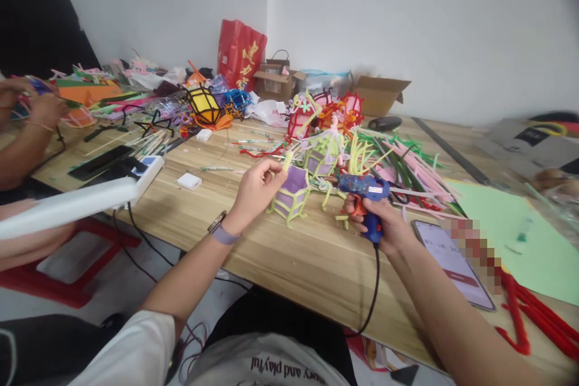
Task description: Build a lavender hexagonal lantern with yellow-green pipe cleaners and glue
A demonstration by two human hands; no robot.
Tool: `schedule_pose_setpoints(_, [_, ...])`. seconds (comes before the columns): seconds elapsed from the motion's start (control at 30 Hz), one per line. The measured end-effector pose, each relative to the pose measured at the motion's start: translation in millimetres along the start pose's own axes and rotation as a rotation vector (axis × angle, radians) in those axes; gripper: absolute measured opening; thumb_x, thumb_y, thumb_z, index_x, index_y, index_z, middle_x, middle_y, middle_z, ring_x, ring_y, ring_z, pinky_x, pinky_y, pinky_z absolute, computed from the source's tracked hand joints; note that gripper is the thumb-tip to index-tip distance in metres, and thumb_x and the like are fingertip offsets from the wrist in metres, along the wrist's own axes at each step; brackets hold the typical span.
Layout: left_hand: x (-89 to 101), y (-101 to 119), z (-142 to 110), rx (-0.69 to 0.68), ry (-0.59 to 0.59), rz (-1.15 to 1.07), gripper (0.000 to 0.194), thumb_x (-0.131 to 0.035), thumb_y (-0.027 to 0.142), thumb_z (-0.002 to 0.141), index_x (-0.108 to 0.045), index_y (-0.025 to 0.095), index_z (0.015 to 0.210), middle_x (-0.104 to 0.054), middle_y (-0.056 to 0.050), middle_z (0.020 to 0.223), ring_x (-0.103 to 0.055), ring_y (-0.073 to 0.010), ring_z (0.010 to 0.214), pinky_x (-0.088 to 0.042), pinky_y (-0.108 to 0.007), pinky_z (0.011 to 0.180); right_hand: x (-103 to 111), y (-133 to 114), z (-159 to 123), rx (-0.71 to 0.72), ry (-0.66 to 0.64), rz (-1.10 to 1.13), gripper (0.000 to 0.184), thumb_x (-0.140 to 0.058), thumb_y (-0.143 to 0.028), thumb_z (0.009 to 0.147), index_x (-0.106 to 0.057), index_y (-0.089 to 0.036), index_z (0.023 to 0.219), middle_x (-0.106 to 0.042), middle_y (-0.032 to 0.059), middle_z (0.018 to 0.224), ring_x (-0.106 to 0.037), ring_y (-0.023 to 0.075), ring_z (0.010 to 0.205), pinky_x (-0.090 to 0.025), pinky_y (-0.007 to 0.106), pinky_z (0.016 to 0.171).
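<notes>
One co-worker [46, 111] is at the far left edge, forearms above the table [271, 262] and a small blue object between the hands, too blurred to name. Next comes a dark tray [102, 162], with a white power strip [148, 174] at the table's near edge. Further along lies a white charger [189, 181]; behind it, near the heaped craft pieces, sits a yellow lantern [203, 102] in a black frame, and a red bag [240, 54] stands against the wall.

Near the middle, the person's left hand [257, 189] reaches forward, thumb and forefinger pinching a short yellow-green strip [288, 160]. Just beside these fingers a small purple lantern [292, 198], edged in yellow-green, stands upright on the table with its top open; whether the fingertips touch it cannot be told. A similar lantern [319, 161] stands just behind.

To the right, the person's right hand [392, 220] grips a blue glue gun [368, 188], its fingers wrapped around the handle and orange trigger. The nozzle points left toward the lanterns. Beyond lie bundled pink and green strips [418, 164], then a lit phone [446, 253], a pale green sheet [511, 217] and several fuzzy red strips [540, 313].
</notes>
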State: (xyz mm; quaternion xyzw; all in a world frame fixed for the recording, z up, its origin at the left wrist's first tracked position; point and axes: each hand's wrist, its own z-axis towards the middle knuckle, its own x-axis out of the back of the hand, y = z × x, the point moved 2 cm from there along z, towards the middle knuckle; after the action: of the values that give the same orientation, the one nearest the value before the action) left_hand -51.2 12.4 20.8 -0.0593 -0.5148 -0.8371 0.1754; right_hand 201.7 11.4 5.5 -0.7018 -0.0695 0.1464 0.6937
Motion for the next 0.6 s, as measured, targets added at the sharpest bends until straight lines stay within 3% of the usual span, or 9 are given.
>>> schedule_pose_setpoints(0.17, [-9.2, -4.1, 4.2, 0.087, -0.037, -0.206, 0.015, -0.065, 0.029, 0.074, -0.060, 0.016, 0.080, -0.061, 0.000, 0.074, -0.055, -0.0119, 0.067, -0.045, -0.024, 0.063, 1.9, -4.5, 12.8, -0.124, -0.177, -0.061, 0.042, -0.079, -0.055, 0.053, -0.060, -0.019, 0.063, -0.063, 0.0039, 0.065, -0.034, 0.0059, 0.039, -0.023, 0.023, 0.035])
schedule_pose_setpoints(0.33, [-11.1, -9.0, 6.5, 0.082, 0.008, -0.304, 0.011, -0.061, 0.022, 0.073, -0.056, 0.017, 0.081, -0.056, 0.002, 0.071, -0.051, -0.0097, 0.064, -0.042, -0.021, 0.060, -0.7, -9.3, 22.2, -0.157, -0.195, -0.115, 0.041, -0.081, -0.054, 0.056, -0.067, -0.017, 0.067, -0.064, 0.0034, 0.061, -0.038, 0.0056, 0.038, -0.024, 0.021, 0.035])
schedule_pose_setpoints(0.6, [-14.8, -16.9, -3.9, 0.020, 0.030, -0.173, 0.007, -0.057, 0.023, 0.078, -0.055, 0.018, 0.082, -0.054, 0.002, 0.071, -0.048, -0.0101, 0.063, -0.042, -0.022, 0.061, -2.9, -19.6, 28.4, -0.136, -0.238, -0.277, 0.048, -0.075, -0.065, 0.060, -0.068, -0.017, 0.063, -0.067, 0.0069, 0.062, -0.049, 0.0107, 0.042, -0.034, 0.024, 0.034])
